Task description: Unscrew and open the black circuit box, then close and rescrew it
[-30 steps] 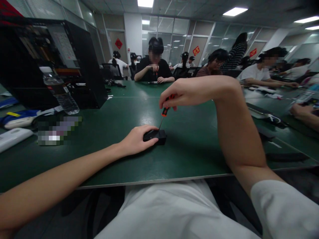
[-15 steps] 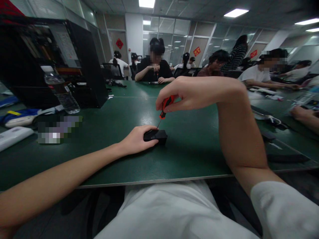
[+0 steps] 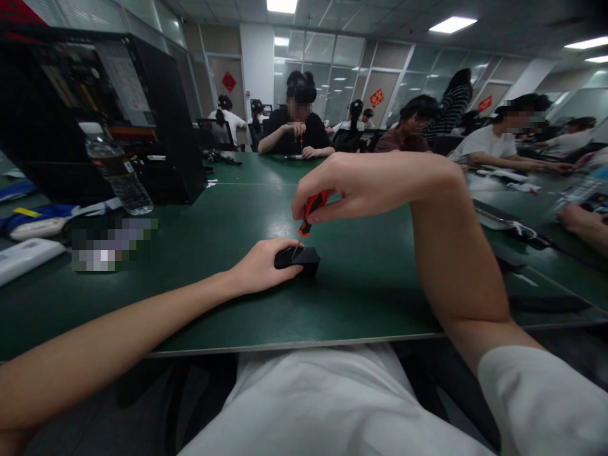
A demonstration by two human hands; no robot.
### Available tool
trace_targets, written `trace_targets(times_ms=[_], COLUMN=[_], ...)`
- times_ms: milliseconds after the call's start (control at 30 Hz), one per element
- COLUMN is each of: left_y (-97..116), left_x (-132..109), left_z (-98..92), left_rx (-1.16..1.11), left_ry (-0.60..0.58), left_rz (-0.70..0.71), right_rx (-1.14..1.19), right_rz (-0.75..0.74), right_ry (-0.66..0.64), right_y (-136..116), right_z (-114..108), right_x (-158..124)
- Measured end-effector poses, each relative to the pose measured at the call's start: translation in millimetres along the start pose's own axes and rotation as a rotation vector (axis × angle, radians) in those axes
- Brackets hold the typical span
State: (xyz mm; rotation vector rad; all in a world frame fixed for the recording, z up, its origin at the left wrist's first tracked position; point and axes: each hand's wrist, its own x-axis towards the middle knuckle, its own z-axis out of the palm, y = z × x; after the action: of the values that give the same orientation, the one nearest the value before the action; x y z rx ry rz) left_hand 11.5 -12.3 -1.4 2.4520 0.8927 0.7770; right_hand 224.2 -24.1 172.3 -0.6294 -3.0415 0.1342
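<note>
A small black box-shaped object (image 3: pixel 310 258) rests on the green table (image 3: pixel 370 297), its exact kind unclear. My left hand (image 3: pixel 260 265) grips it from the left, thumb along the near side and fingers along the far side. In my right hand (image 3: pixel 327 187) is a red and black screwdriver (image 3: pixel 305 225), held by the handle from above. The thin shaft slants down to the left, and its tip meets the top of the black object between my left thumb and fingers. Whether the tip sits in a screw is too small to tell.
At left stand a black computer case (image 3: pixel 166 120) and a water bottle (image 3: pixel 118 171), with a white object (image 3: pixel 31 261) nearer. Cables and dark items (image 3: pixel 510 221) lie at right. Across the table a person in black (image 3: pixel 273 130) works; another person's hand (image 3: pixel 582 221) is at far right.
My right hand and the screwdriver have moved slightly down and left; the tip has shifted from the object's far edge onto its top. My left hand keeps its grip on the black object.
</note>
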Motion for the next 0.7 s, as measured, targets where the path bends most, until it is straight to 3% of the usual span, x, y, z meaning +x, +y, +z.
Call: trace_targets(times_ms=[200,367,700], left_y=[2.3,9.2,11.4], left_x=[-1.0,-1.4,-0.5], left_z=[-1.4,-7.1,-8.9], left_rx=[-0.004,-0.058,-0.115], left_ry=[0.088,0.199,0.218], left_rz=[0.114,0.220,0.211], right_rx=[-0.026,-0.077,-0.106], right_rz=[-0.009,-0.020,0.114], right_ry=[0.011,0.099,0.251], right_y=[2.3,0.5,-9.5], right_z=[1.8,2.4,-4.6], right_x=[0.5,3.3,0.7])
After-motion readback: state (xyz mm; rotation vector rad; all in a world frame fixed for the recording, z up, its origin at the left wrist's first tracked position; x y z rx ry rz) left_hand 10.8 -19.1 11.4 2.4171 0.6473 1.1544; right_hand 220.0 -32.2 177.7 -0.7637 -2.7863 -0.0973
